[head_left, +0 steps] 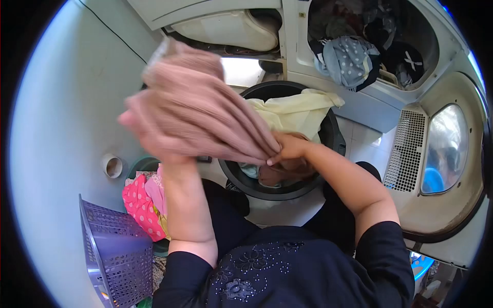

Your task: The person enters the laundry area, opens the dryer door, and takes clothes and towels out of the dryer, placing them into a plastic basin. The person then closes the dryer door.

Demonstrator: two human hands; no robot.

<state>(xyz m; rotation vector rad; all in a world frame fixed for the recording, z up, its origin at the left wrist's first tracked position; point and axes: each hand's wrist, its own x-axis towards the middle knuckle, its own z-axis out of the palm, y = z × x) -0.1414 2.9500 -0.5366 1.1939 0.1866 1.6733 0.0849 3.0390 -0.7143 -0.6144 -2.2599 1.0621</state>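
A dusty-pink cloth (200, 108), loosely bunched and blurred by motion, is raised above the tub. My left hand (167, 146) is at its left end, closed around a bunch of it, with most of the fingers covered or smeared. Near the tub's centre, my right hand (290, 147) pinches the cloth's lower right end between thumb and fingers. Below lies a black round tub (241, 186) with a pale yellow cloth (303, 110) draped over its rim. A brown cloth (290, 173) sits in the tub under my right hand.
An open front-loading machine (331, 100) with a polka-dot grey cloth (349, 61) hanging out stands at the upper right. Its round-windowed door (441, 205) swings out on the right. On the left are a purple basket (120, 251), pink dotted clothes (141, 205) and a wall pipe (112, 166).
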